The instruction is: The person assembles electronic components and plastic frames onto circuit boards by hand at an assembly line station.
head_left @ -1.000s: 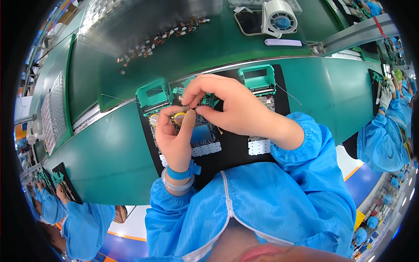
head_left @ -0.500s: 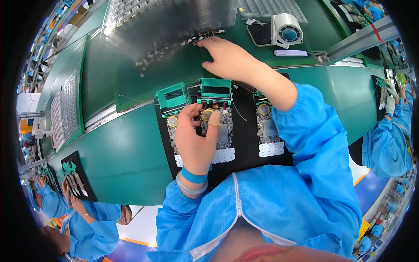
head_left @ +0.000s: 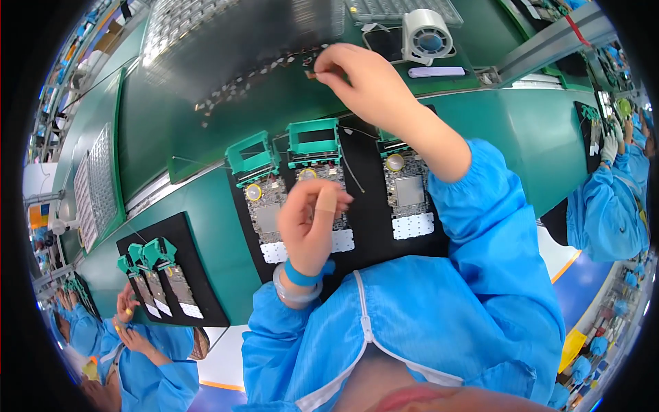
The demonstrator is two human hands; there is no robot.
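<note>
Centrally, the left hand (head_left: 309,230), half-open and empty, hovers over a speckled, rectangular circuit board (head_left: 340,225); far, the right hand (head_left: 360,74) pinches a small coppery part (head_left: 311,75).

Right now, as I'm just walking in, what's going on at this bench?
A person in blue is working by hand with circuit boards. The right hand seems to pinch a small part beside a scattered row of similar pieces. The left hand is over the middle board, loosely curled. Three boards lie on a black mat, with green frames at their far ends.
</note>
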